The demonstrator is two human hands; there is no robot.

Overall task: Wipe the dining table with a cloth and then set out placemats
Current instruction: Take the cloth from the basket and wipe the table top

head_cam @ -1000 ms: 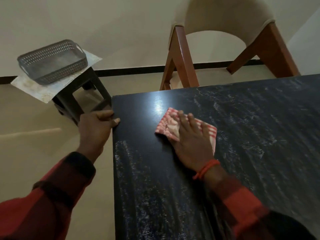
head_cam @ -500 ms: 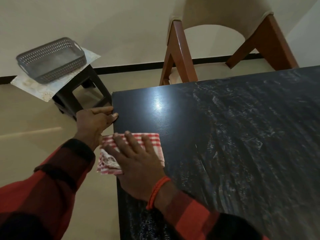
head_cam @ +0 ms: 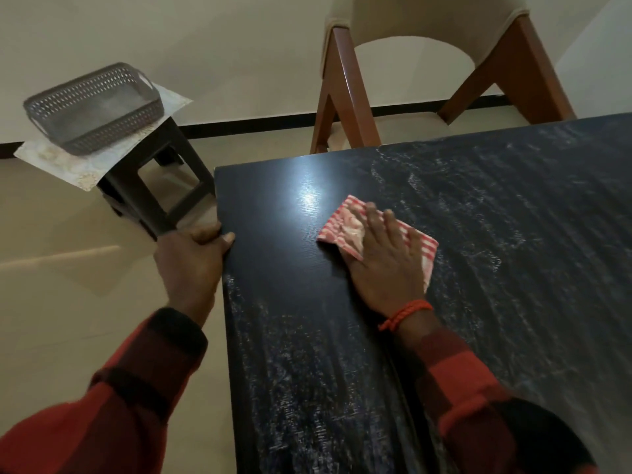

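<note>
The red-and-white checked cloth (head_cam: 345, 230) lies flat on the dark wooden desk (head_cam: 496, 234), a little in from its left edge, pinned under the right hand (head_cam: 383, 265). A likely slip is the cloth bunching or sliding out from under the palm on a fast stroke, since only flat pressure holds it; a stroke carried past the left edge could drop it to the floor. Pale streaks over much of the desk suggest wiping is far from done. The right hand's fingers are spread straight, pressing down. The left hand (head_cam: 191, 265) grips the desk's left edge, thumb on top, fingers curled under
</note>
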